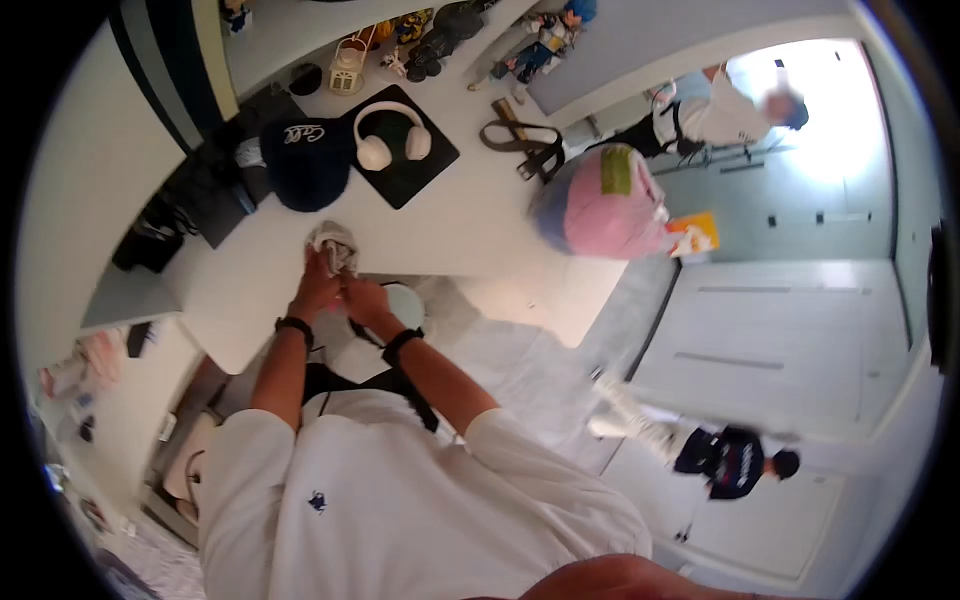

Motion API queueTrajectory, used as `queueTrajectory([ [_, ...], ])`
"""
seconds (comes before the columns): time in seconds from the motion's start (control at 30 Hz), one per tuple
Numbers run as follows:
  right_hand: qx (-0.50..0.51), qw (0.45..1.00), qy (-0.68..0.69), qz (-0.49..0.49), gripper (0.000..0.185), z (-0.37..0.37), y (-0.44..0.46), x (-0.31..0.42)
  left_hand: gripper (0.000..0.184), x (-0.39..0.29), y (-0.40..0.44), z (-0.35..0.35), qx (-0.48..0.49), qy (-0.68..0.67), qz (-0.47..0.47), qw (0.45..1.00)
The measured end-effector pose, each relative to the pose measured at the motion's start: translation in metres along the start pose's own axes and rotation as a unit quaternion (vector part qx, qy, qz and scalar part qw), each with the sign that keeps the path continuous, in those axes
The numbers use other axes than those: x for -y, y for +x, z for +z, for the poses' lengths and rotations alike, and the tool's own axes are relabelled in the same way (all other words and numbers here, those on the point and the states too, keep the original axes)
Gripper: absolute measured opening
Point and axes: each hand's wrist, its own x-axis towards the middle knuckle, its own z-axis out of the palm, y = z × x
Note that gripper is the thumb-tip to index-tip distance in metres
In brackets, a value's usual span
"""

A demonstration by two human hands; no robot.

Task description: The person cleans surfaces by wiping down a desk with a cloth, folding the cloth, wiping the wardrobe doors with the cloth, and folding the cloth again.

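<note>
A crumpled grey-beige cloth lies at the near edge of the white desk. My left hand is closed on the cloth from the near side. Close beside it, my right hand has its fingers curled at the desk edge, just below the cloth; what its fingertips hold, if anything, is hidden. Beyond the cloth sits a dark cap with white lettering. White headphones rest on a black mat to the right of the cap.
A coiled belt and a pink and grey bag occupy the desk's right part. Figurines and a white lantern stand at the back. Below the edge is a round pale stool. Two people are at the right.
</note>
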Motion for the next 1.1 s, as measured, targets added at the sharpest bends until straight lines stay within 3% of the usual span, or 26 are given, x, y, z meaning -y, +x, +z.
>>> queueTrajectory([
  [0.07, -0.037, 0.998, 0.042, -0.019, 0.034, -0.018, -0.003, -0.012, 0.079, -0.021, 0.008, 0.014, -0.032, 0.01, -0.015, 0.999],
  [0.23, 0.008, 0.996, 0.067, -0.053, 0.041, -0.06, 0.003, -0.066, 0.085, -0.058, 0.028, 0.05, -0.076, 0.111, -0.081, 0.988],
  [0.33, 0.039, 0.996, 0.038, -0.069, 0.041, -0.088, 0.002, -0.095, 0.09, -0.072, 0.046, 0.078, -0.09, 0.088, -0.091, 0.988],
  [0.47, 0.029, 0.994, 0.066, -0.086, 0.035, -0.101, 0.003, -0.167, 0.091, -0.128, 0.052, 0.11, -0.075, 0.11, -0.088, 0.987],
  [0.57, 0.032, 0.993, 0.049, -0.104, 0.032, -0.111, -0.01, -0.228, 0.092, -0.179, 0.057, 0.145, -0.009, 0.166, -0.082, 0.983],
  [0.7, 0.025, 0.997, 0.048, -0.063, 0.034, -0.147, -0.049, -0.28, 0.091, -0.23, 0.069, 0.193, 0.049, 0.171, -0.036, 0.983],
  [0.87, -0.018, 0.998, 0.061, -0.018, 0.042, -0.159, -0.09, -0.35, 0.091, -0.25, 0.083, 0.274, 0.049, 0.097, -0.003, 0.994],
  [1.1, -0.027, 0.996, 0.055, 0.058, 0.042, -0.154, -0.141, -0.352, 0.083, -0.269, 0.054, 0.302, 0.059, 0.08, 0.077, 0.992],
])
